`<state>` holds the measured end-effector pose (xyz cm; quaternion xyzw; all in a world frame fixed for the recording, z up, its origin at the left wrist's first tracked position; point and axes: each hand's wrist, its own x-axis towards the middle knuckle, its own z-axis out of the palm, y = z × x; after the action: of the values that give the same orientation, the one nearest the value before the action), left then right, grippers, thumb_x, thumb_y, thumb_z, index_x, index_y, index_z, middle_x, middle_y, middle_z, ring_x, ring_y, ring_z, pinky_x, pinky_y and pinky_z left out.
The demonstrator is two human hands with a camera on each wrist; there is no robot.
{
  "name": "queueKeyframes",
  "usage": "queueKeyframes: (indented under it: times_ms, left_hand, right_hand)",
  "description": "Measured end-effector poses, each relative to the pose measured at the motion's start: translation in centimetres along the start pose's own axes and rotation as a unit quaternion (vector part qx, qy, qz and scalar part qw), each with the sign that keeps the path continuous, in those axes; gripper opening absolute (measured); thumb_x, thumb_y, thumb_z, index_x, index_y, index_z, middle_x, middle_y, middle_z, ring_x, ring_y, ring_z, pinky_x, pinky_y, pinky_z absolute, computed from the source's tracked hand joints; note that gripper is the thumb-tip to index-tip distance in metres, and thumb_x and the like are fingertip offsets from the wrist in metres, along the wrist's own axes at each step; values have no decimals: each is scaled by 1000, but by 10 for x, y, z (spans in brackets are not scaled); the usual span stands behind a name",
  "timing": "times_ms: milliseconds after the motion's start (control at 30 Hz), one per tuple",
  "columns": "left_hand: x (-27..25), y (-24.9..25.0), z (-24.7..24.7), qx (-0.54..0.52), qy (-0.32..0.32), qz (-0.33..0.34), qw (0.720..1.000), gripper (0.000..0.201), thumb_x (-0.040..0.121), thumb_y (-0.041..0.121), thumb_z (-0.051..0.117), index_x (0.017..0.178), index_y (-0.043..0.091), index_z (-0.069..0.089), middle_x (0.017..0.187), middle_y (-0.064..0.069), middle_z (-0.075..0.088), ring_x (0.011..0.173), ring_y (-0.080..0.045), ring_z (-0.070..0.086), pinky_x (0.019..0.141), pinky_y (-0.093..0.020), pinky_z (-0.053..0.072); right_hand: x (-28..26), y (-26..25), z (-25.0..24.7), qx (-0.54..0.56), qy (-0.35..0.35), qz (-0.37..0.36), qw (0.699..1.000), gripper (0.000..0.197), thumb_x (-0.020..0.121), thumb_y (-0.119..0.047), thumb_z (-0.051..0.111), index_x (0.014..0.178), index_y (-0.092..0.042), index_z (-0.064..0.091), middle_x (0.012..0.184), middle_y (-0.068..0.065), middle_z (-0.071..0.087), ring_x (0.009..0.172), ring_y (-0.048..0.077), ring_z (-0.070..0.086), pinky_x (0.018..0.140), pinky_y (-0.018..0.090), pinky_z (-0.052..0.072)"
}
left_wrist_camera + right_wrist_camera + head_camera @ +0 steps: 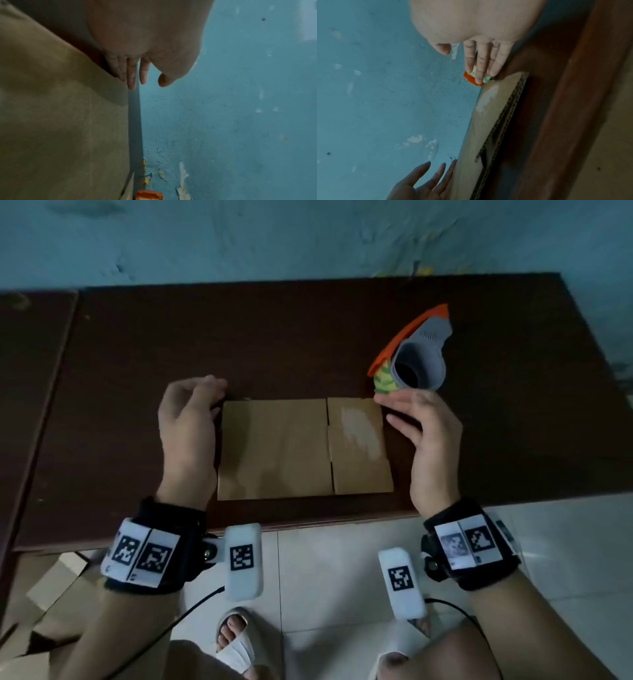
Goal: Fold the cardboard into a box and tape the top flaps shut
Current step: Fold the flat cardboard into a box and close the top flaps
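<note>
A flattened brown cardboard (301,446) lies on the dark wooden table (171,337), near its front edge, with a pale scuffed patch on the right panel. My left hand (205,395) hovers at the cardboard's far left corner, fingers relaxed and holding nothing; the left wrist view shows this hand (145,75) beside the cardboard's edge (60,121). My right hand (400,409) is at the far right corner with straight fingers (479,67) against the base of an orange and grey tape dispenser (421,347). I cannot tell whether they touch it. The thumb stands apart.
A second dark table (30,371) adjoins on the left. Cardboard boxes (51,587) sit on the floor at lower left. A peeling blue wall (308,234) stands behind the table. White floor tiles (325,577) and a slippered foot (233,635) are below the front edge.
</note>
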<state>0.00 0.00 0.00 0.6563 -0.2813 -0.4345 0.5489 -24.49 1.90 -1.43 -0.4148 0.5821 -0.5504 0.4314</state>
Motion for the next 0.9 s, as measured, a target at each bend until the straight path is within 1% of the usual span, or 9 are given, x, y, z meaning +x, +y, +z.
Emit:
queueKeyframes:
  times_ms: [67, 167, 233, 367, 433, 600, 733, 833, 900]
  left_hand:
    - [3, -6, -1, 23, -2, 16, 1000, 10, 101, 26, 62, 107, 20, 65, 121, -5, 74, 109, -11, 72, 92, -24, 57]
    - [6, -17, -4, 62, -21, 49, 997, 18, 90, 42, 65, 105, 30, 66, 122, -2, 72, 112, -17, 70, 101, -43, 56]
    - [5, -23, -5, 95, -34, 73, 992, 25, 89, 49, 65, 109, 34, 64, 122, 2, 72, 114, -16, 69, 103, -48, 55]
    - [2, -38, -3, 133, -35, 148, 979, 31, 96, 43, 65, 121, 26, 62, 119, 5, 70, 109, -8, 66, 96, -33, 54]
    - [0, -43, -6, 134, -33, 175, 975, 33, 96, 43, 66, 123, 25, 62, 119, 5, 69, 109, -8, 65, 93, -31, 54]
    - [-7, -40, -15, 167, -47, 194, 966, 40, 99, 46, 62, 132, 26, 54, 110, 19, 56, 100, 3, 55, 80, -22, 44]
    - [-16, -45, -29, 170, -9, 213, 962, 41, 99, 40, 64, 133, 19, 56, 119, 7, 59, 110, -13, 57, 90, -28, 43]
    - [-20, -48, -33, 143, 17, 220, 965, 31, 100, 32, 64, 127, 16, 60, 105, 13, 59, 106, -12, 57, 88, -26, 41]
    - [-22, -47, -32, 154, 14, 225, 962, 28, 99, 29, 64, 123, 14, 61, 105, 10, 61, 106, -15, 58, 88, -27, 41]
  right_hand:
    - [0, 8, 0, -5, 11, -18, 1000, 29, 106, -20, 40, 108, -5, 65, 115, 14, 74, 114, 19, 69, 103, 46, 52]
    - [3, 17, 2, -16, -18, -47, 999, 26, 104, -21, 41, 108, -11, 65, 118, 11, 73, 117, 17, 67, 103, 43, 52]
    - [5, 23, 3, -41, -44, -76, 995, 26, 101, -25, 43, 110, -14, 65, 119, 5, 72, 119, 13, 65, 104, 37, 50]
    - [6, 32, 5, -63, -70, -117, 989, 31, 99, -26, 49, 121, -7, 62, 119, -1, 72, 117, 5, 63, 99, 18, 47]
    - [4, 36, 4, -65, -71, -138, 986, 31, 97, -27, 52, 121, -9, 62, 120, 0, 70, 115, 3, 63, 93, 13, 46]
    - [0, 40, 2, -100, -90, -155, 979, 32, 95, -26, 60, 125, -15, 59, 126, -2, 64, 118, 4, 60, 99, 18, 46]
    - [-3, 33, 3, -113, -83, -139, 980, 33, 98, -22, 61, 130, -18, 57, 131, -5, 62, 121, 2, 57, 102, 19, 44]
    - [-6, 30, 4, -122, -80, -129, 981, 33, 98, -22, 61, 130, -18, 58, 130, -5, 63, 121, 5, 57, 105, 25, 45]
    - [-8, 29, 5, -121, -82, -124, 982, 32, 98, -22, 61, 129, -17, 59, 130, -4, 62, 123, 7, 57, 107, 28, 45]
